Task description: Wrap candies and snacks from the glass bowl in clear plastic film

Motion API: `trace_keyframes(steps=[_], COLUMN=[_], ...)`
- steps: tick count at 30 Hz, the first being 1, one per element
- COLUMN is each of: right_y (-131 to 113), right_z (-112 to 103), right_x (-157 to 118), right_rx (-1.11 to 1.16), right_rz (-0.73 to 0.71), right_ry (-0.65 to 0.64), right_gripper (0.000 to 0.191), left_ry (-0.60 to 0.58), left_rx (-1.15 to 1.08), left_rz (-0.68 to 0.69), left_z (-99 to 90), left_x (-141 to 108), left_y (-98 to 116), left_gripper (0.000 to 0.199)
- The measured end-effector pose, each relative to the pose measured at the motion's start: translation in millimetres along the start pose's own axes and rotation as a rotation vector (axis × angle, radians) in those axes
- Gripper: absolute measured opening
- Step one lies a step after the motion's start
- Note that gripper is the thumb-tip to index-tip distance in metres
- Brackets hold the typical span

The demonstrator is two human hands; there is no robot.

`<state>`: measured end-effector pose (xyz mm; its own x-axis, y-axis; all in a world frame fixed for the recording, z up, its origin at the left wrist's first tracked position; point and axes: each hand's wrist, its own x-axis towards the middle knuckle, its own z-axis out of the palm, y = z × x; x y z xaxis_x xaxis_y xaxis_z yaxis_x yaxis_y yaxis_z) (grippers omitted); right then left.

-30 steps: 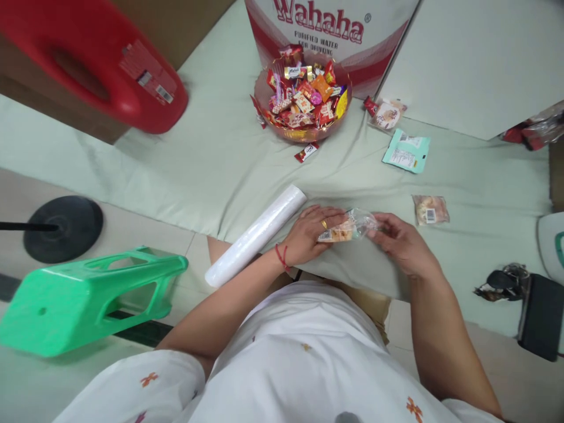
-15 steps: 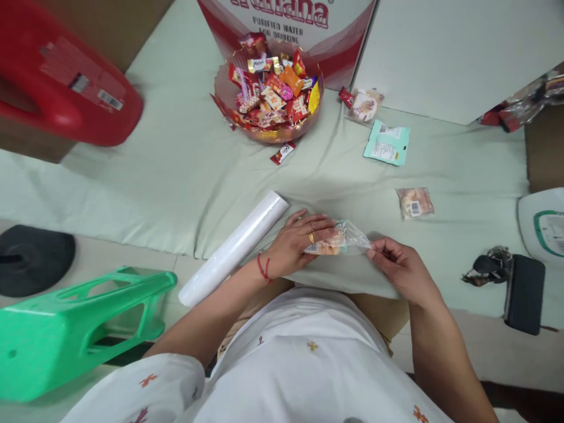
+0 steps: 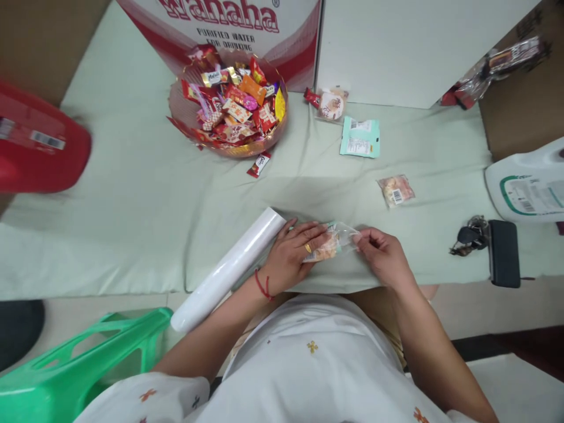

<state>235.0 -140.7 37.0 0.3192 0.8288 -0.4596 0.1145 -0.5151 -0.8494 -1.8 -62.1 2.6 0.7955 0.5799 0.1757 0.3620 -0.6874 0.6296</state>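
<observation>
My left hand (image 3: 293,255) lies with its fingers stretched out over a small snack packet (image 3: 325,248) wrapped in clear plastic. To the right, my right hand (image 3: 381,254) pinches the end of the clear plastic (image 3: 346,235) between thumb and fingers. Beside my left forearm a white roll (image 3: 229,270) lies slanted on the bed-like green cloth (image 3: 141,235). A pink snack packet (image 3: 395,190) and a mint-green packet (image 3: 360,137) rest farther up on the right. What lies beneath my left palm is hidden.
A glass bowl (image 3: 238,151) of wrapped sweets stands before a water carton (image 3: 291,53). A red container (image 3: 48,147) is at left, a green stool (image 3: 101,346) below it. Keys (image 3: 470,236), a black phone-like object (image 3: 504,254) and a white jug (image 3: 529,185) sit at right.
The view has shifted, so the bowl, packets and keys appear farther left. Both hands keep their hold, and the plastic between them looks slightly shorter.
</observation>
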Motion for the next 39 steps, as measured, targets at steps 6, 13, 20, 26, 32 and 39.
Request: trace_keyframes(steps=[6,13,20,26,32,39], right_y=[7.1,10.3,-4.7,1.3,18.1,19.2], right_z=[5.6,19.3,40.4,63.7,84.7,48.3], right_x=[-3.4,-2.2,-21.2,-22.7,-30.6,-17.4], right_rx=[0.146,0.059,-0.457,-0.695,-0.859,-0.307], right_rz=[0.079,-0.103,-0.679,-0.843,-0.772,-0.574], right_ry=[0.05,0.26,0.345,0.296,0.216,0.05], right_gripper=[0.05,0.034,0.016,0.027,0.053,0.03], left_ry=[0.045,0.064,0.085,0.278,0.338,0.243], left_rx=[0.122,0.176,0.155,-0.099,-0.132,-0.309], left_rz=[0.053,0.073,0.074,0.093,0.01,0.051], left_z=[2.6,8.0,11.2,16.1,22.0,-2.1], left_x=[-1.3,-2.0,-3.1,-0.4,2.3,-7.9], left_y=[4.5,6.6,6.2,-5.4,-7.1,-4.4], left_gripper=[0.052,0.047,0.049,0.067,0.058,0.058])
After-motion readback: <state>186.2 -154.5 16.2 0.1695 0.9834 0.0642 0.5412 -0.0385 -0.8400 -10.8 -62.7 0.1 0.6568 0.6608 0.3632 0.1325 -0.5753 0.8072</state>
